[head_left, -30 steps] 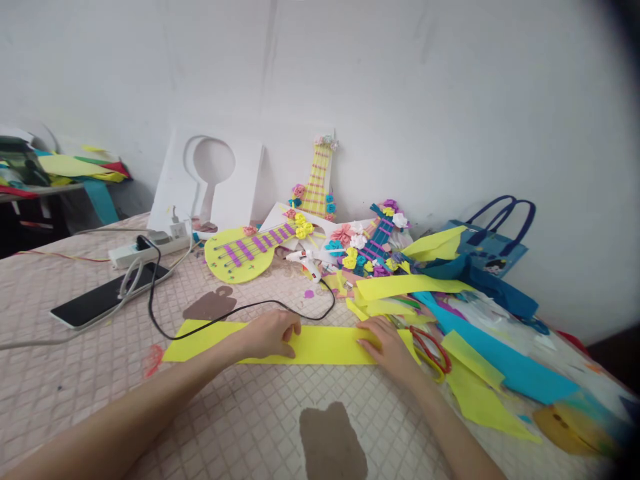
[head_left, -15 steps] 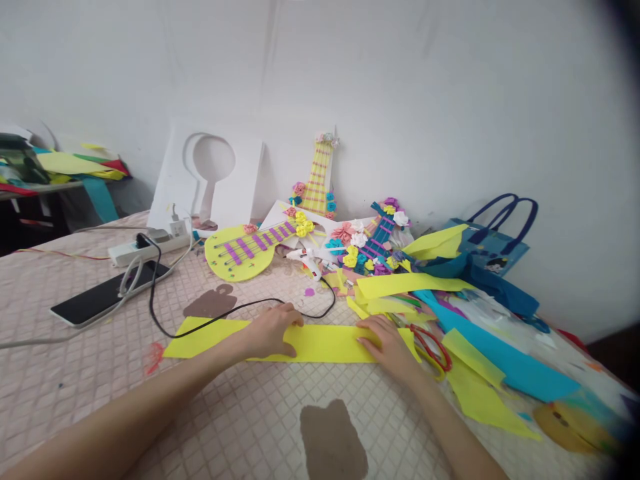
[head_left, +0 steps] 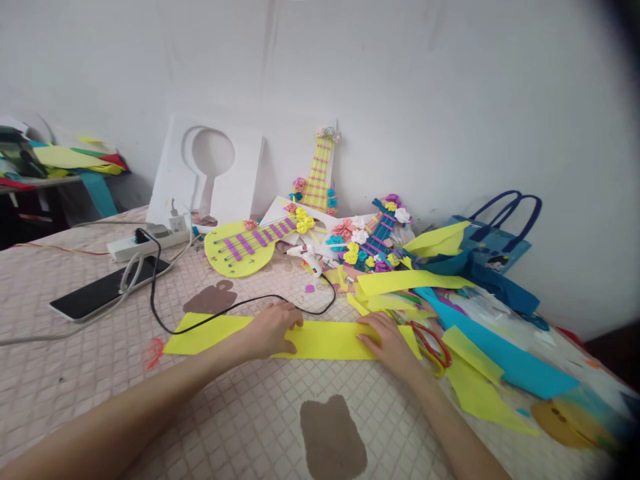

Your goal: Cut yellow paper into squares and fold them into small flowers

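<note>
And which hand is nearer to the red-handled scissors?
Right: the right hand is just left of the scissors; the left hand is farther left, on the yellow strip.

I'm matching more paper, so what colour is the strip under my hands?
The strip is bright yellow, seen best in the head view.

Odds and ends along the surface [head_left: 75, 393]'s left and far sides
A dark-faced phone [head_left: 93, 297] lies at left, just beside a white power strip [head_left: 123, 251] (a black plug sits in it); a white board [head_left: 237, 177] with a keyhole-shaped opening stands by the far wall [head_left: 425, 93], and a blue bag [head_left: 507, 252] with dark handles sits far right.
</note>
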A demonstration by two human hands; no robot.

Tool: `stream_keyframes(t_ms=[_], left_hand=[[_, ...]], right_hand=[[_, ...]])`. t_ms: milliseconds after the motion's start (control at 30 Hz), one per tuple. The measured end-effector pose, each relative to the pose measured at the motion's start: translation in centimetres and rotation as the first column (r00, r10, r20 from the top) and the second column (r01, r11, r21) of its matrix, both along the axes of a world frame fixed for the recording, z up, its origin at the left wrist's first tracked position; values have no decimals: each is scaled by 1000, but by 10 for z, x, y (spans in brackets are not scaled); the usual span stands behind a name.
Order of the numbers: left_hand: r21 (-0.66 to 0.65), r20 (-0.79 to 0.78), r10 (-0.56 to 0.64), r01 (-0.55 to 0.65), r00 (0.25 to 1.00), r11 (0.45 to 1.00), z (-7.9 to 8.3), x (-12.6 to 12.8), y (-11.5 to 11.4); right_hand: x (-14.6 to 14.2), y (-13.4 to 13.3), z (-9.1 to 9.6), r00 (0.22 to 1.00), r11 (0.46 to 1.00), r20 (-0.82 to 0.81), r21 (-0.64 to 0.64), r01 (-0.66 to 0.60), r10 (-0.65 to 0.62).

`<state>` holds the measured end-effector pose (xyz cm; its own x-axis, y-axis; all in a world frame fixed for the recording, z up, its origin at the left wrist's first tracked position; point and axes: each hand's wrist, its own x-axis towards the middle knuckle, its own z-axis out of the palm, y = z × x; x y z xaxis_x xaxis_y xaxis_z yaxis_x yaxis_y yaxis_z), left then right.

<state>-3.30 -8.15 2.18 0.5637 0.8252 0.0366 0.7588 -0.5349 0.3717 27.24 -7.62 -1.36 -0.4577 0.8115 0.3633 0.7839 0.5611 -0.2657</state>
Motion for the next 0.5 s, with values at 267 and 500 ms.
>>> stream_keyframes(t_ms=[267, 500], left_hand=[[-69, 20, 35, -34, 999, 997, -2, -2, 1], [-73, 46, 23, -20, 999, 997, -3, -2, 2]], right_hand=[[2, 1, -2, 1000, 1000, -3, 12, -9, 10], [-1, -2, 0, 997, 998, -40, -11, -63, 62]])
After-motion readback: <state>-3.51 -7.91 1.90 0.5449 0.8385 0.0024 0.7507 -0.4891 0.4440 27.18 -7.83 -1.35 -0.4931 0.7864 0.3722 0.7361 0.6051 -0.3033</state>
